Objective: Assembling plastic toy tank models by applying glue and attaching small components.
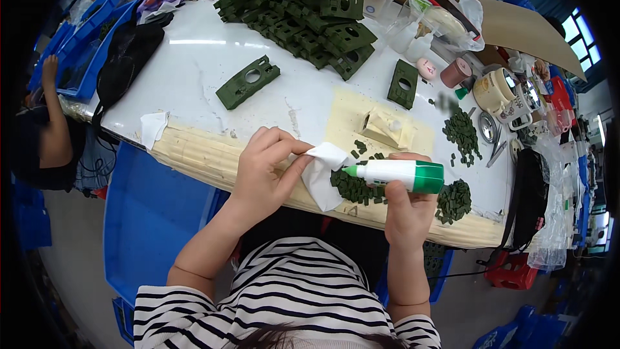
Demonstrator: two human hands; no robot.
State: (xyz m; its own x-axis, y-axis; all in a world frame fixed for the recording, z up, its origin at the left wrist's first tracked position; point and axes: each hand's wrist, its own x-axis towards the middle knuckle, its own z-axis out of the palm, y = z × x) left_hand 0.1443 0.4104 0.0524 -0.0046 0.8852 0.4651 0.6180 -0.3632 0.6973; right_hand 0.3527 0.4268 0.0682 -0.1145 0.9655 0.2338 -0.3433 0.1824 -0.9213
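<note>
Between its thumb and fingers my left hand (pixel 268 169) pinches a white tissue (pixel 320 178), which hangs down over the table's front edge. My right hand (pixel 412 210) is wrapped round a white and green glue bottle (pixel 400 175), tipped sideways. The bottle's green nozzle points left and meets or nearly meets the tissue; I cannot tell which. Beneath the bottle lies a heap of small dark green plastic pieces (pixel 356 189). Just beyond stands a cream block (pixel 385 128) on a pale yellow sheet (pixel 341 113). One dark green hull-like part (pixel 248 82) lies alone farther left.
Many similar green parts (pixel 303 16) are piled at the back. Another part (pixel 403 84) lies right of the sheet. More small pieces (pixel 460 134), a thread spool (pixel 455 72) and a mug (pixel 496 90) stand at right. A blue tray (pixel 152 213) is at lower left; another person's arm (pixel 57 123) shows far left.
</note>
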